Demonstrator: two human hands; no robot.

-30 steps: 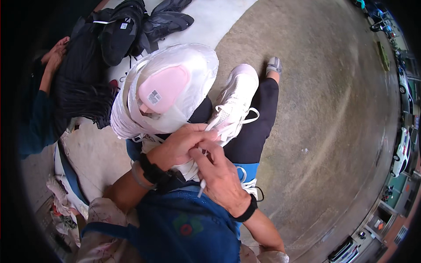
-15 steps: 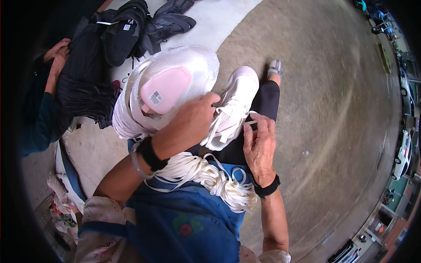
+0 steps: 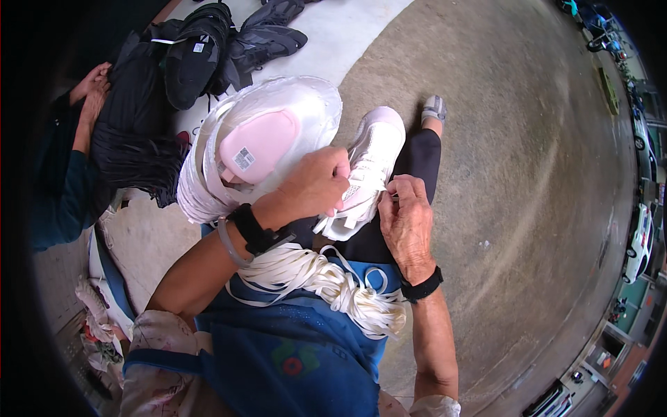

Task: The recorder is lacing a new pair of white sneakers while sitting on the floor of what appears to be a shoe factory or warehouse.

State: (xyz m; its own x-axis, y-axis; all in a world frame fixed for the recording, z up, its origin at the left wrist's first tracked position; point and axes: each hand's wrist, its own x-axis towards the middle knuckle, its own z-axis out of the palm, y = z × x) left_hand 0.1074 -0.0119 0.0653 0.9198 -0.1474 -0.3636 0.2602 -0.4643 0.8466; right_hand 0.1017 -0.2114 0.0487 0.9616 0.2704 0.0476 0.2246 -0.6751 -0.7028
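A white sneaker with pale pink parts (image 3: pixel 379 142) rests on my dark-trousered lap, its toe pointing away. White shoelace crosses its front. At the laces' left side my left hand (image 3: pixel 316 182) is closed, fingers curled around lace, though part of that grip is hidden. On the right edge of the shoe my right hand (image 3: pixel 408 226) pinches a bit of lace between thumb and fingers. Below the shoe, a thick bundle of loose cream shoelaces (image 3: pixel 347 288) lies across my blue apron (image 3: pixel 271 347).
Left of the sneaker sits a white, plastic-looking round container (image 3: pixel 316 104) with a pink insole (image 3: pixel 260 146) on it. Black shoes (image 3: pixel 194 66) and a mass of black laces (image 3: pixel 135 156) lie at the upper left, near another person's hands (image 3: pixel 90 87). Parked vehicles line the far right.
My left hand has turned and curled in over the laces. My right hand has shifted slightly left and closed up against the shoe's edge, where a lace end stuck out before.
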